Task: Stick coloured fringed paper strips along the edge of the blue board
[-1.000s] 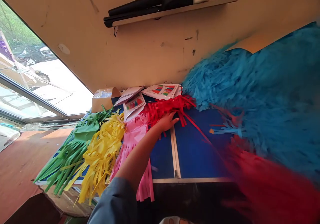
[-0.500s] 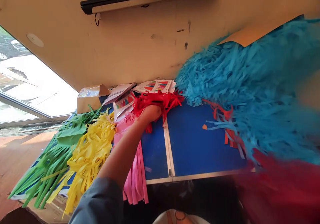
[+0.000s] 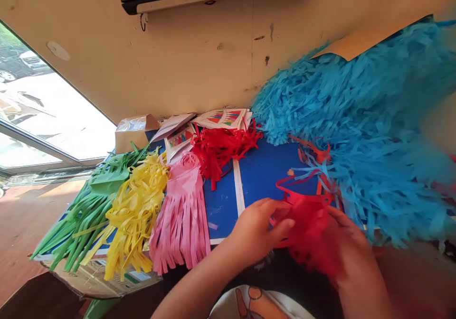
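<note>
In front of me, near the table's front edge, a bunch of red paper fringe (image 3: 309,229) is held up, smeared by motion. My left hand (image 3: 261,226) is at its left side, thumb and fingers curled at its edge. On the other side my right hand (image 3: 351,236) grips the same fringe, its fingers partly hidden behind the red strips. Another red fringe bundle (image 3: 223,145) lies on the blue table (image 3: 274,167), away from both hands. Pink fringe (image 3: 183,200), yellow fringe (image 3: 138,205) and green fringe (image 3: 81,214) lie left of it.
A large heap of blue fringe (image 3: 356,100) covers the right side, with a sheet of brown paper (image 3: 347,51) on top. Printed sheets (image 3: 224,118) and a box (image 3: 131,136) stand against the wall. A cardboard box (image 3: 103,281) is below the table's left end.
My left hand has left the red bundle at the back of the table and come down to the red fringe in front. My right hand has come into view, holding that fringe.
</note>
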`<state>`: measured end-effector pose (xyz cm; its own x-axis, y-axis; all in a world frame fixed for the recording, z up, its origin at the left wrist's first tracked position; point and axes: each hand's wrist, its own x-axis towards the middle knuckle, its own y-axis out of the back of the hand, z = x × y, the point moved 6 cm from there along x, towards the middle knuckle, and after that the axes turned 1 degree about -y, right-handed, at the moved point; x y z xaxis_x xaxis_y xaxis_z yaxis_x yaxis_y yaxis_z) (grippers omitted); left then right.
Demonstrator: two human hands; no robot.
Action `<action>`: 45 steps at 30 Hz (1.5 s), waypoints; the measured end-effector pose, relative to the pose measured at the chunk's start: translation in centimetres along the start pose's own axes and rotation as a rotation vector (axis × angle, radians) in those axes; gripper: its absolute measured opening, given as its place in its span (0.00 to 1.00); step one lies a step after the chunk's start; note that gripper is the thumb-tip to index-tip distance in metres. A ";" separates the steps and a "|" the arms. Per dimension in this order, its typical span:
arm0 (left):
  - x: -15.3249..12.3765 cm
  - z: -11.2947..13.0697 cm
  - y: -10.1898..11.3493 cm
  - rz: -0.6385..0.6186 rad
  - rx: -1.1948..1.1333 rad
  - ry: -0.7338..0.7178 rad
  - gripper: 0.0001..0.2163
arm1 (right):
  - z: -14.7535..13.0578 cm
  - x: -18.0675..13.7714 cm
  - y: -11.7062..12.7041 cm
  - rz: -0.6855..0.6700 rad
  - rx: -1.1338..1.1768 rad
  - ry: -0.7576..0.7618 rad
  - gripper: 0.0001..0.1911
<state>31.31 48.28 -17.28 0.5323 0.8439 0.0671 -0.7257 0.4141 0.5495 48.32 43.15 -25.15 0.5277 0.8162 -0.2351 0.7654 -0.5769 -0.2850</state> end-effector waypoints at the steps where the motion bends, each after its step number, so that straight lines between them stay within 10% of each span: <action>1: -0.5 -0.2 -0.3 0.044 -0.028 0.014 0.09 | 0.1 -0.2 -0.1 0.028 0.032 -0.051 0.20; 5: -0.8 -2.2 -0.6 0.167 -0.129 0.104 0.17 | 0.1 -0.4 -0.8 0.046 0.123 -0.093 0.21; 11: 0.6 -6.1 -3.4 -0.200 -0.717 0.363 0.16 | 2.4 1.0 -3.6 -0.276 0.173 -0.246 0.20; 14: 1.1 -6.8 -3.0 -0.173 -0.598 0.384 0.11 | 3.6 1.7 -4.2 -0.313 0.085 -0.259 0.22; 19: 1.2 -5.4 0.2 0.073 0.077 0.260 0.07 | 0.1 0.2 -3.8 -0.142 -0.464 0.458 0.26; 24: 1.8 -5.3 1.5 0.001 0.507 0.261 0.09 | -0.6 -4.5 -7.4 -0.475 -1.137 1.249 0.18; 30: 3.3 -8.7 3.6 0.008 0.651 0.384 0.11 | 1.5 -1.1 -6.0 -0.471 -1.493 1.213 0.16; 38: 2.9 -10.2 3.9 0.010 0.713 0.480 0.12 | -7.1 2.7 -2.5 -0.065 -1.515 1.441 0.24; 42: 2.8 -10.9 3.6 0.009 0.709 0.511 0.14 | -2.7 -2.3 -7.9 -0.611 -1.314 1.403 0.22; 45: 2.7 -11.3 3.8 0.026 0.729 0.520 0.14 | 1.7 -3.9 -10.5 -0.680 -1.386 1.261 0.26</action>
<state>25.04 56.03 -24.42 0.1265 0.9713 -0.2015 -0.1833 0.2225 0.9575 37.60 45.93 -22.83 -0.4803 0.7663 0.4268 0.3004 -0.3134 0.9009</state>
